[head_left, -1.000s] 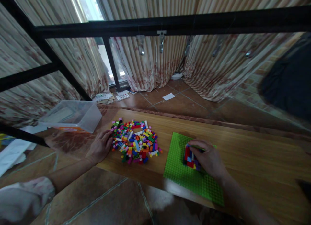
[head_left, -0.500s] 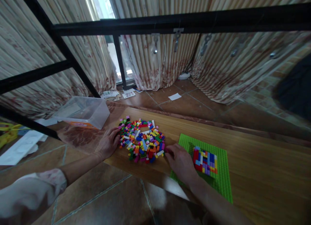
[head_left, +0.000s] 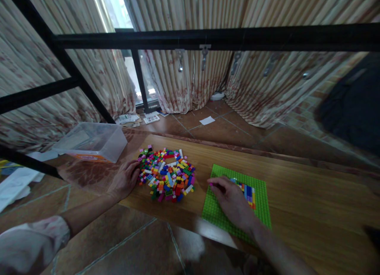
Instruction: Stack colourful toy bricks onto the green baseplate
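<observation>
Brick pile (head_left: pixel 168 176): one, uncountable
Plate (head_left: pixel 214 207): one, near bench (head_left: pixel 303 196) edge
Room: bench between pile and plate
Left hand (head_left: pixel 126 179): loosely spread at pile
Right hand (head_left: pixel 233 200): pinching one pink brick (head_left: pixel 211 184)

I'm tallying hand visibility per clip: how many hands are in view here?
2. The left hand rests at the left edge of the brick pile; the right hand is over the green baseplate, pinching a small pink brick. No other hand shows.

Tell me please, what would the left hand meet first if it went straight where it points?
The left hand would likely meet the loose bricks right beside it; whether they touch is unclear.
</observation>
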Demonstrator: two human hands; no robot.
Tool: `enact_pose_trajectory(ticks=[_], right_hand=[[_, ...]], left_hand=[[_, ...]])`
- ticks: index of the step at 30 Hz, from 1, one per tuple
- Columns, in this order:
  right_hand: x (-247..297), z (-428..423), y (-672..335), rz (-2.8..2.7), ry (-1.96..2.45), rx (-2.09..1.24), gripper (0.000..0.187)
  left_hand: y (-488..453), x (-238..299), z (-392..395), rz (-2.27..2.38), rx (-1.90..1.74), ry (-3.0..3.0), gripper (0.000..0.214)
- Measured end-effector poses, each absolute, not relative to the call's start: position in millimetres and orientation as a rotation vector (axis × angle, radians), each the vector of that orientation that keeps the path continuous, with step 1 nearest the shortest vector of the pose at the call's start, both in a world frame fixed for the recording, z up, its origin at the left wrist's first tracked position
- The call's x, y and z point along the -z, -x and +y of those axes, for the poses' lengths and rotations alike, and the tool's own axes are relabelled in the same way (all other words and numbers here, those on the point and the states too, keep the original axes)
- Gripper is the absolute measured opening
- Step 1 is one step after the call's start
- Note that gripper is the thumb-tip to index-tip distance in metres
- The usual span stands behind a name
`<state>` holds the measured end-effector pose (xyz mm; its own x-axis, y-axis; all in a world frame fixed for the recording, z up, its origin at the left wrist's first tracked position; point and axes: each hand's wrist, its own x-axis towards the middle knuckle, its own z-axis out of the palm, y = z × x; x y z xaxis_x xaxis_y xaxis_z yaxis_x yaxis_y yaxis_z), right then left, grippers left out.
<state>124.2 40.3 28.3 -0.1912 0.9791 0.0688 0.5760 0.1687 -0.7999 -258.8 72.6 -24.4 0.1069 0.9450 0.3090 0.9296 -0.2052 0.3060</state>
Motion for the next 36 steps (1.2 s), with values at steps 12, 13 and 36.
enact_pose_trajectory(ticks=[12, 13, 36], right_hand=[[-10, 39, -228, -1.520, 1.731, -0.697, 0.024], [-11, 39, -226, -1.550, 1.716, -0.676, 0.024], [-19, 35, -194, -1.446, 1.478, -1.085, 0.029]], left_hand=[[262, 25, 77, 1.975, -0.641, -2.340, 0.045], [262, 24, 77, 1.975, -0.628, -2.341, 0.045], [257, 15, 67, 2.011, -0.672, -2.365, 0.028]])
